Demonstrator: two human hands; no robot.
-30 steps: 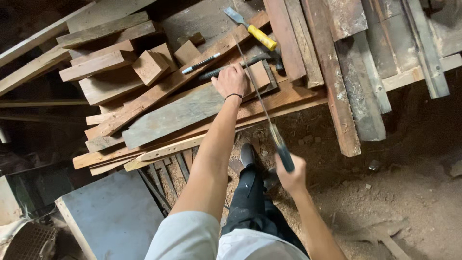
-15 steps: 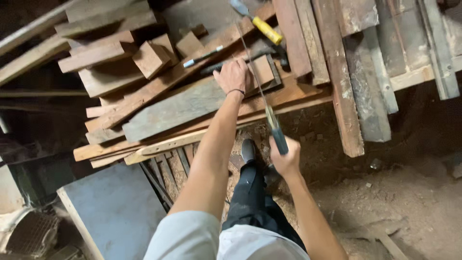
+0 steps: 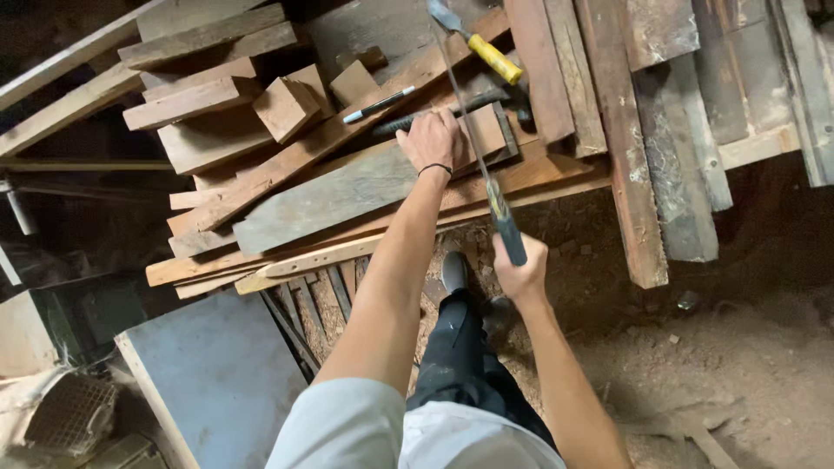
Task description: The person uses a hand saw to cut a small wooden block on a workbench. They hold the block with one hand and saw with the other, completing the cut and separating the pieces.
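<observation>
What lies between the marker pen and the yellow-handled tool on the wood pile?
In the head view, between the marker pen and the yellow-handled tool runs a long reddish plank, crossed by the thin saw blade.
</observation>
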